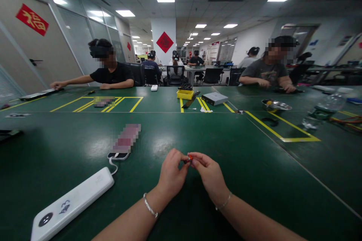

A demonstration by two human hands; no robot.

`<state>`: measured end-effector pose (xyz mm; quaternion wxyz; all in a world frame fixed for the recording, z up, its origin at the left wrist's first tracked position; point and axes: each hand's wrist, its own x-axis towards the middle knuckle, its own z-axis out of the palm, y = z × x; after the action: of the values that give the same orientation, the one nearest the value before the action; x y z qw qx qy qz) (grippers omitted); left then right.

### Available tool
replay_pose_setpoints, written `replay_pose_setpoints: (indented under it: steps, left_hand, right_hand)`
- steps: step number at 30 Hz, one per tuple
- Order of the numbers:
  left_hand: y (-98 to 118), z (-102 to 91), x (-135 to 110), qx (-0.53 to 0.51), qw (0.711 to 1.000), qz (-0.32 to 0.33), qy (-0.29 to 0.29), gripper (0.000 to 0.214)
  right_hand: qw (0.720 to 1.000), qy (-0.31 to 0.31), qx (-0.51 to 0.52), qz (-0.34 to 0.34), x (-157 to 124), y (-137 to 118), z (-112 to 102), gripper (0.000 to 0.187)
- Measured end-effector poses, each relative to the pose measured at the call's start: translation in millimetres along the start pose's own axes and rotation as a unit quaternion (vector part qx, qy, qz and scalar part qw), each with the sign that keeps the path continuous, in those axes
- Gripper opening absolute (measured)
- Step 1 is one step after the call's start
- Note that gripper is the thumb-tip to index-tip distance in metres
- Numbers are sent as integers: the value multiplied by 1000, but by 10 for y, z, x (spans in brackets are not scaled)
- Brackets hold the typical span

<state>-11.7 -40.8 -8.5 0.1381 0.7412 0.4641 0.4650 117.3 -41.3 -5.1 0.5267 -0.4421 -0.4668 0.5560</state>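
Note:
Both my hands meet over the green table, just in front of me. My left hand and my right hand are closed in a pinch on a small red object held between the fingertips. The object is mostly hidden by my fingers, so I cannot make out what it is. A bracelet sits on each wrist.
A white power bank lies at the near left, cabled to a phone. Farther off are a yellow tray, a grey box, a metal bowl and a clear bottle. Other people sit across the table.

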Motion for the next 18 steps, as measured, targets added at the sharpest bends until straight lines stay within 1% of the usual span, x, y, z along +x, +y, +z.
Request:
replay_pose_setpoints:
  steps: [5,10,15,18]
  left_hand:
    - [22,-11,-11,1,1000,-7,24,10]
    - [34,-15,-10,-17,999,-16,39,11]
    - [6,-8,-1,-26,998,-19,53,12]
    - [0,-1,4,-32,997,-43,56,12]
  right_hand:
    - [994,2,-85,-66,-105,20,40,38]
    - [980,14,-176,-95,-173,34,71,44]
    - [965,15,-223,-138,-204,60,79,50]
    - [959,6,-238,-151,-205,61,70,53]
